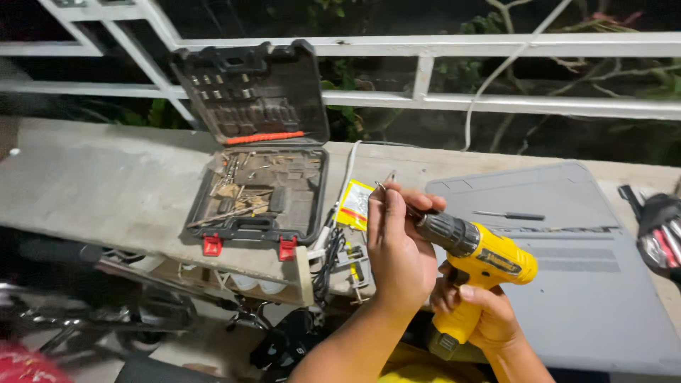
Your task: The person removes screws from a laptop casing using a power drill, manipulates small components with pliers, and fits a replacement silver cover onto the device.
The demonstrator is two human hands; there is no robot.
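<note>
My right hand [482, 312] grips the handle of a yellow cordless drill [482, 262] that points up and to the left. At the drill's black chuck [445, 230], my left hand [397, 245] pinches a thin drill bit [383, 189] between its fingertips. The bit's tip sticks out above my fingers. Both hands hover over the front edge of a concrete ledge [106, 177].
An open black tool case [259, 149] with loose bits and red latches lies on the ledge. A grey laptop [567, 269] with a small screwdriver [509, 215] on it sits at right. A yellow packet [353, 204], white cables, a glove [660, 230] and a white railing [425, 46] are nearby.
</note>
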